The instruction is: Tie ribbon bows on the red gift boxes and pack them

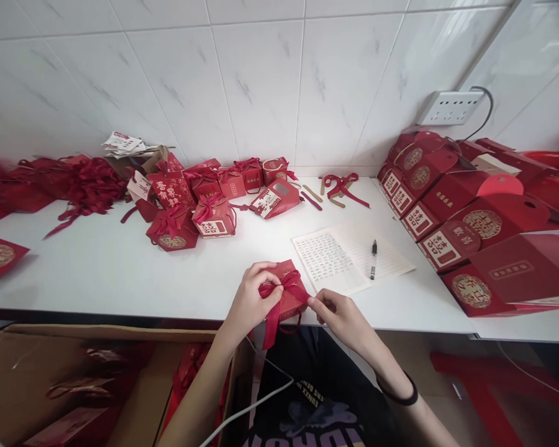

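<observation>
A small red gift box (pixel 286 304) sits at the front edge of the white table, with a dark red ribbon (pixel 292 283) tied in a bow across its top. My left hand (pixel 256 298) pinches the ribbon near the knot, thumb and index finger together, the other fingers curled along the box's left side. One tail of the ribbon hangs down over the box's front. At the box's right, my right hand (pixel 334 310) pinches the bow's right loop or end between thumb and index finger; which of the two I cannot tell.
Several finished-looking red boxes (pixel 172 228) stand at the back left beside a heap of ribbons (pixel 93 183). A written notebook (pixel 330 264) and a pen (pixel 373 259) lie to the right. Larger red boxes (pixel 440 245) are stacked far right. A cardboard carton (pixel 9 372) stands below left.
</observation>
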Tool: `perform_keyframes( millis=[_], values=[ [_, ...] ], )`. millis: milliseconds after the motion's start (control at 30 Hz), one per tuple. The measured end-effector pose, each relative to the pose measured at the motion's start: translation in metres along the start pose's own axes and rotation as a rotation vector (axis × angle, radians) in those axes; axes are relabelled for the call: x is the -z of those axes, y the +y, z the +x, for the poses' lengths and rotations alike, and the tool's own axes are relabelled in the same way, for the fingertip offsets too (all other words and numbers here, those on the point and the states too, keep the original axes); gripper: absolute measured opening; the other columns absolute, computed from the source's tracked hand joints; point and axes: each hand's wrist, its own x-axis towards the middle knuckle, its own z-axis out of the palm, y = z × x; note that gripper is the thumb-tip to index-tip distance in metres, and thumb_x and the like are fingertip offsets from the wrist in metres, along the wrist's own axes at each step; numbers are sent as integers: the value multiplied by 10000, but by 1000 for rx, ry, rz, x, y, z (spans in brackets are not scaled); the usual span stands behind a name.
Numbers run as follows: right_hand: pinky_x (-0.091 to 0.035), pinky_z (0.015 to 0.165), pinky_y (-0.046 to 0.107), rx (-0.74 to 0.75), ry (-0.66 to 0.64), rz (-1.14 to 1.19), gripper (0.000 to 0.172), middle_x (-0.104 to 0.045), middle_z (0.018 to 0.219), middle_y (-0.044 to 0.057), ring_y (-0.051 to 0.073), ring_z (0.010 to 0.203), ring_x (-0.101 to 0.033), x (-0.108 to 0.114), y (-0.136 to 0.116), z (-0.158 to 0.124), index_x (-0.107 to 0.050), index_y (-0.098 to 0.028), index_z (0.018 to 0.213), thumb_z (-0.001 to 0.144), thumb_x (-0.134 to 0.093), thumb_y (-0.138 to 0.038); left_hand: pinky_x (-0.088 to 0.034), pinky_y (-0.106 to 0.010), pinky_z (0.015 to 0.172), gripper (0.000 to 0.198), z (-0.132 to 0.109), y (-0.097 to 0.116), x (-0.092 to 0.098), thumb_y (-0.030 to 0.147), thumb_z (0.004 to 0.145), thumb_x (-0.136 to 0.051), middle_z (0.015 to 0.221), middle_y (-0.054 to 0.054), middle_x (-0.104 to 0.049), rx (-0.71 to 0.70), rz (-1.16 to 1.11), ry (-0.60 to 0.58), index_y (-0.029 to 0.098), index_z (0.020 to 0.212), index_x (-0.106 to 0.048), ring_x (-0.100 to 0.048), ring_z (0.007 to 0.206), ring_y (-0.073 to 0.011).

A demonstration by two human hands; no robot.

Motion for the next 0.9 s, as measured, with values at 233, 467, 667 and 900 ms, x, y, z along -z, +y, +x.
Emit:
perform_keyframes(
  millis=[233,467,667,900],
  values=[
    [-300,518,242,55,-70,57,406,-432,552,-24,115,528,-380,-3,0,-5,-411,-191,592,868,-432,-489,-427,-372,942,53,0,0,-2,192,770,-545,1127,-50,-556,-10,14,6,200,735,-585,-524,1088,-209],
    [-292,540,249,55,-73,55,377,-430,575,-25,119,555,-373,3,-2,-8,-399,-193,608,872,-436,-460,-441,-376,923,54,0,0,-5,177,760,-551,1112,-48,-565,-30,28,11,199,721,-583,-539,1065,-211],
    [-320,585,254,95,-56,72,346,-451,620,-17,131,604,-405,3,3,-8,-402,-192,627,879,-437,-426,-431,-372,935,58,1,4,-6,156,741,-552,1103,-39,-558,-23,42,3,198,707,-573,-532,1067,-208],
    [-351,652,259,138,-98,169,316,-543,765,12,146,698,-461,8,11,-10,-384,-190,642,873,-454,-394,-428,-366,942,54,2,2,-8,150,737,-554,1102,-36,-549,-26,28,-9,197,715,-570,-527,1075,-202]
  ],
)
